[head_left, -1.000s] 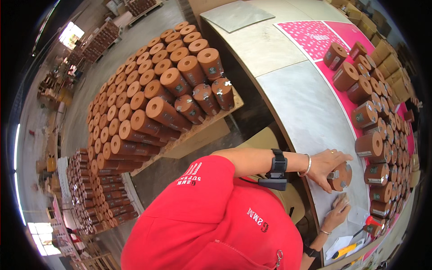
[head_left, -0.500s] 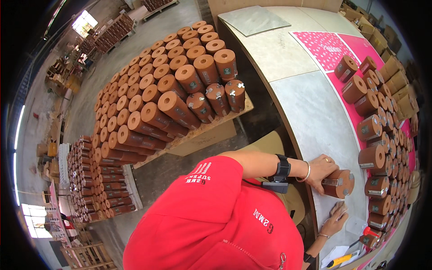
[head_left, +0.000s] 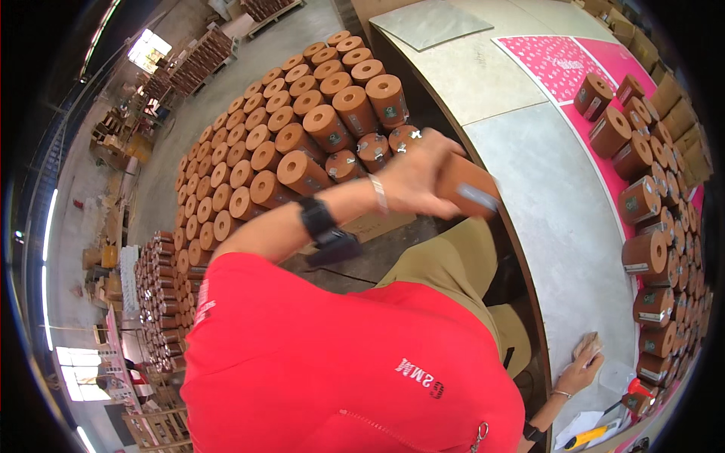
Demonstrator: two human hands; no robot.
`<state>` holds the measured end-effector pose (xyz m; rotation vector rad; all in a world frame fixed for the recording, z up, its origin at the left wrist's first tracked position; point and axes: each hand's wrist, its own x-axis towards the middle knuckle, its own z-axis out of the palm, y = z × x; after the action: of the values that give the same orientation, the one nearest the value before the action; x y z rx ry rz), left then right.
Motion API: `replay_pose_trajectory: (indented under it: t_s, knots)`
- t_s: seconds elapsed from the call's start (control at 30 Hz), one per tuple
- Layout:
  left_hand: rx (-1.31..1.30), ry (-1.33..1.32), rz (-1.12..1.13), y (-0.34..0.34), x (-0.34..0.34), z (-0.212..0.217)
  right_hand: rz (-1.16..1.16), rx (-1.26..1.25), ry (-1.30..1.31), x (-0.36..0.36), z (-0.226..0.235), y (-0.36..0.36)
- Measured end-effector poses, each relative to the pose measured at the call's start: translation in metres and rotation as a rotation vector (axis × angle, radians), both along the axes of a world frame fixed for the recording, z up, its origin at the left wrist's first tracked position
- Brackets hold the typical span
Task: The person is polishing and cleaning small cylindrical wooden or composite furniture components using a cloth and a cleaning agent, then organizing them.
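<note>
Blurred by motion, my left hand (head_left: 419,175) is closed round a brown cylinder (head_left: 470,185) with a pale label on its side. It holds the cylinder tilted in the air, between the work table (head_left: 563,204) and the stacked brown cylinders (head_left: 325,124). The hand hides some of the nearest stacked ones, whose tops bear silvery marks. At the near right of the table my right hand (head_left: 580,374) rests with its fingers round a crumpled beige wad (head_left: 587,346), perhaps a cloth.
More brown cylinders (head_left: 646,253) stand crowded along the table's right side, over a pink printed sheet (head_left: 547,64). A yellow cutter knife (head_left: 587,436) and a red-topped item (head_left: 640,388) lie near my right hand. A grey slab (head_left: 432,23) sits at the far end.
My left hand has lifted the cylinder off the table and carried it left toward the stack. My right hand stays on the table with the beige wad.
</note>
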<state>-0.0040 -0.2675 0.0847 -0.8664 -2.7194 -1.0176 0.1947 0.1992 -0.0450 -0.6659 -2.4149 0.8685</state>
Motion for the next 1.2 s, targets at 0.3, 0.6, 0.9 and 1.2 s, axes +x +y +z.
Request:
replay_pose_trajectory:
  t_s: [0.3, 0.6, 0.9, 1.2]
  knots:
    - [-0.615, -0.135, 0.474, -0.178, -0.01, -0.006, 0.031, -0.001, 0.005, 0.001, -0.007, 0.005]
    - [-0.801, -0.065, 0.474, -0.197, 0.001, -0.023, 0.045, -0.031, 0.01, 0.005, -0.007, 0.001]
    - [-0.725, 0.098, 0.538, -0.195, 0.006, -0.024, 0.023, -0.115, 0.009, 0.006, 0.005, 0.006]
    - [-0.228, 0.201, 0.215, -0.034, -0.081, 0.043, -0.024, 0.036, 0.057, -0.005, 0.02, -0.03]
